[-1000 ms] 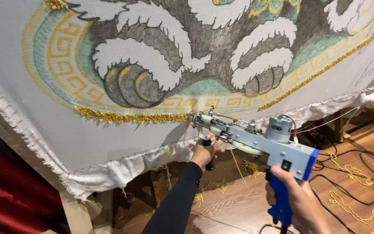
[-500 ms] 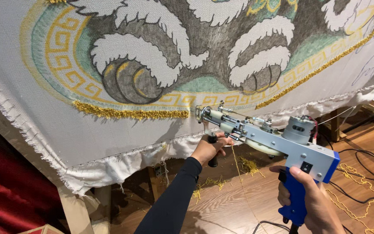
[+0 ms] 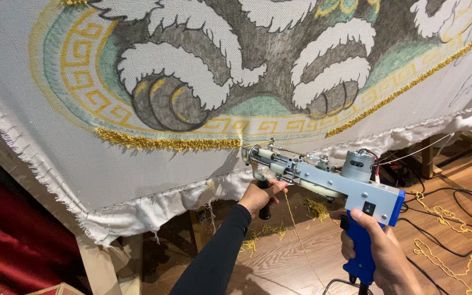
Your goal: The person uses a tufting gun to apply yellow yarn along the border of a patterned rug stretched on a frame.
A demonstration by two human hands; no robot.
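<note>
A blue and silver tufting gun (image 3: 331,183) points its needle end at a stretched grey backing cloth (image 3: 137,175). My right hand (image 3: 378,254) grips the gun's blue rear handle. My left hand (image 3: 258,195), in a black sleeve, grips the black front handle under the gun's nose. The nose touches the cloth at the right end of a tufted gold yarn line (image 3: 170,143). A gold yarn strand (image 3: 293,221) hangs from the gun toward the floor.
The cloth bears a drawn pattern of grey and white curls inside a gold key border. Its frayed white hem (image 3: 137,210) hangs over a wooden frame post (image 3: 105,265). Black cables (image 3: 454,218) and loose gold yarn (image 3: 443,248) lie on the wooden floor. A red curtain (image 3: 6,240) hangs at left.
The gun and both hands have shifted slightly right and down along the gold line, with the view moving a little closer to the cloth.
</note>
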